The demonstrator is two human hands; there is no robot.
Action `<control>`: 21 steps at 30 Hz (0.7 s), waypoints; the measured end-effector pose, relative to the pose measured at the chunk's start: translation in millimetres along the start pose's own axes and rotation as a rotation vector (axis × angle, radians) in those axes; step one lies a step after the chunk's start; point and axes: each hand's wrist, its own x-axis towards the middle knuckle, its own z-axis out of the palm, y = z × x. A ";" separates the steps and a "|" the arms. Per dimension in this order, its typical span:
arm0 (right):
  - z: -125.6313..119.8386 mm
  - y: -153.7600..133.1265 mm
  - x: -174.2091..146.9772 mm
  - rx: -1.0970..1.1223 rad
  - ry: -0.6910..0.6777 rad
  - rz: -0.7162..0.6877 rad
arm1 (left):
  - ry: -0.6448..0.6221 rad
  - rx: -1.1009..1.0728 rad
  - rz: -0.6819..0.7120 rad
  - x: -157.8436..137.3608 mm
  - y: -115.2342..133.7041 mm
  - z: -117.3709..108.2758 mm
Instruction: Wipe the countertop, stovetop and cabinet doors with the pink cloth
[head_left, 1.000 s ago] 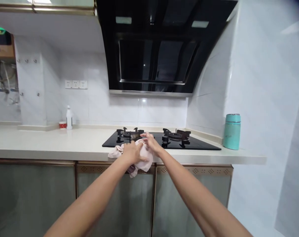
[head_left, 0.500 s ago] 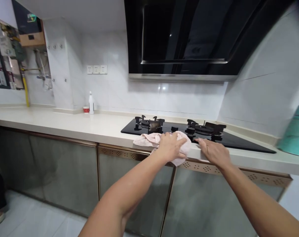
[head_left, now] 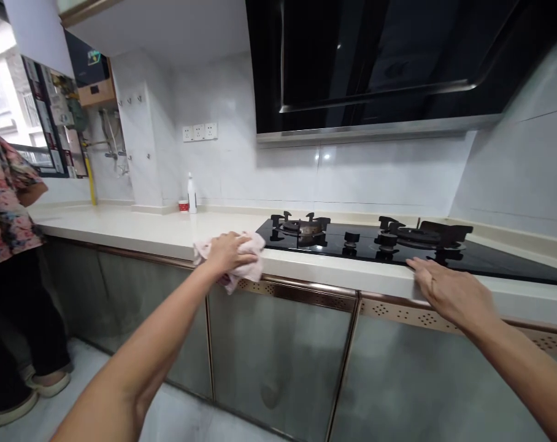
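My left hand (head_left: 227, 253) presses a pale pink cloth (head_left: 256, 247) onto the front edge of the white countertop (head_left: 135, 236), just left of the stove. Part of the cloth hangs over the edge, and the fingers are bent over it. Farther right, my right hand (head_left: 453, 291) rests on the counter's front edge with its fingers stretched out and nothing in them. Its fingertips lie beside the black glass gas stove (head_left: 361, 247), near the knobs.
A black range hood (head_left: 375, 61) overhangs the stove. Against the back wall stand a white bottle (head_left: 192, 195) and a small red tub (head_left: 183, 205). Cabinet doors (head_left: 278, 350) run below the counter. Another person (head_left: 7, 202) in a flowered top stands at the far left.
My left hand has slid the cloth leftward along the counter edge, away from the stove front. My right hand stays on the edge. The view has turned left, showing more of the other person.
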 end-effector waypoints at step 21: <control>9.5 -20.7 6.7 0.141 0.151 0.200 | 0.267 -0.065 0.117 -15.9 142.8 7.9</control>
